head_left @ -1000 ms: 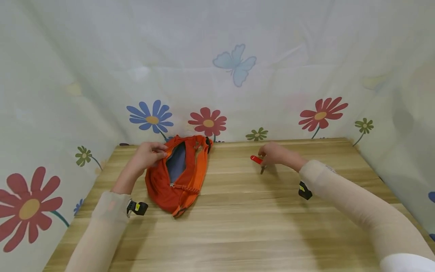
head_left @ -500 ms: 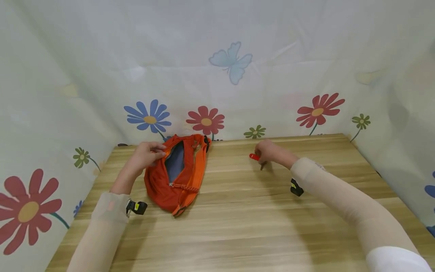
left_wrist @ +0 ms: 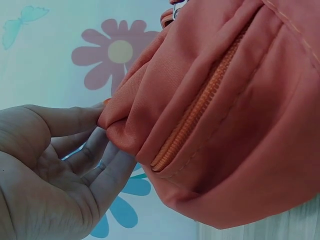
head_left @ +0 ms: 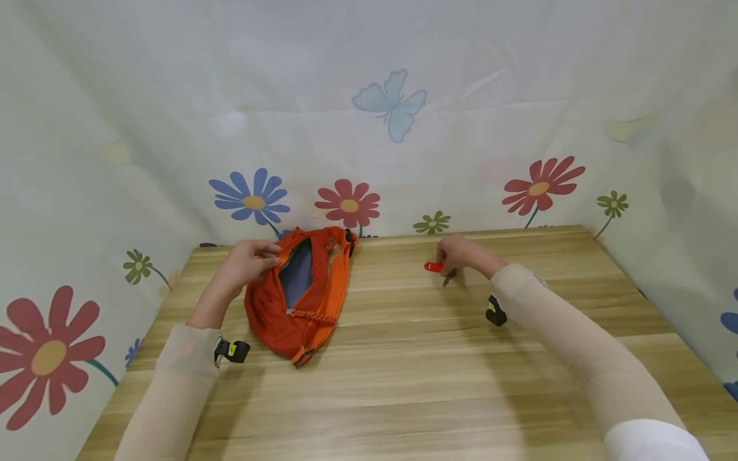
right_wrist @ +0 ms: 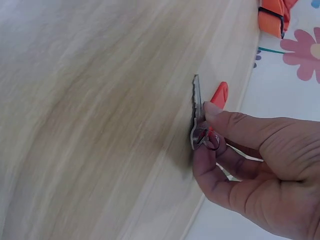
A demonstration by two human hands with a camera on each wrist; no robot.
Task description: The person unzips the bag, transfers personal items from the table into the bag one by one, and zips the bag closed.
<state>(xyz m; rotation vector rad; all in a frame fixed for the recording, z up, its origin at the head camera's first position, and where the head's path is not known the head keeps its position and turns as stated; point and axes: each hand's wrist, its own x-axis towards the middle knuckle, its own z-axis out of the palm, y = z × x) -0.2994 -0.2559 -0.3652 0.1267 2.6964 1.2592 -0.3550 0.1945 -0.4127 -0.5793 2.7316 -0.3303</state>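
An orange-red waist bag lies on the left of the table, its main zip undone and the grey lining showing. My left hand pinches the fabric at the left edge of that opening; in the left wrist view the thumb and fingers grip a fold of the bag beside an orange zip. Over on the right, my right hand pinches a key on a small metal ring, together with a red tag. The key's blade points away from the fingertips, close over the table.
The wood-grain table reaches back to a white curtain printed with flowers and a butterfly. The curtain also closes off both sides. An orange strap with a black buckle lies at the bag's far right end.
My right hand has closed more firmly around the key and red tag, and its wrist has shifted a little left. My left hand and the bag stay nearly where they were.
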